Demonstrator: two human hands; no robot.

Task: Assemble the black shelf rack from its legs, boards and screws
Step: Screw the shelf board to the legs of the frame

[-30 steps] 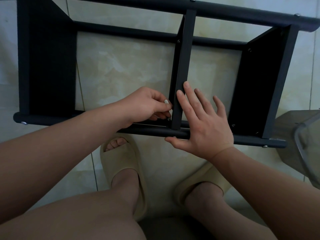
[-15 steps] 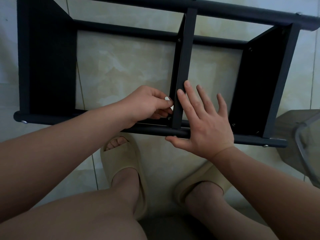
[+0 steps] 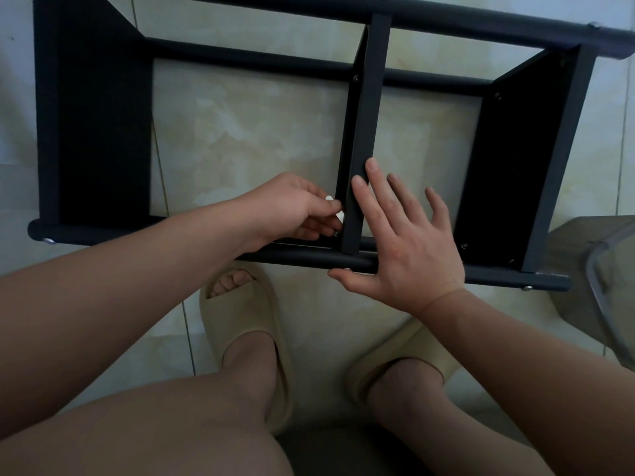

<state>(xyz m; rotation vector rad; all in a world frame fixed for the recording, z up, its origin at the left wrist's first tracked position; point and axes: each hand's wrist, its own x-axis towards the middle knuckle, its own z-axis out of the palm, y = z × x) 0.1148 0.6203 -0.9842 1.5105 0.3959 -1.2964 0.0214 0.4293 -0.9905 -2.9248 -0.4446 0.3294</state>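
Black shelf rack (image 3: 92, 132) lies sideways on the floor (image 3: 257, 132): left hand (image 3: 288, 207) pinches a screw (image 3: 336, 234) at the near end of the middle board (image 3: 366, 132), right hand (image 3: 412, 249) flat, bracing. A shifting board could cross-thread it.

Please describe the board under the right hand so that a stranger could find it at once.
The black rack lies on the pale tiled floor. Three boards cross it; take the middle board. It alone looks narrow, and the right hand rests flat on it.
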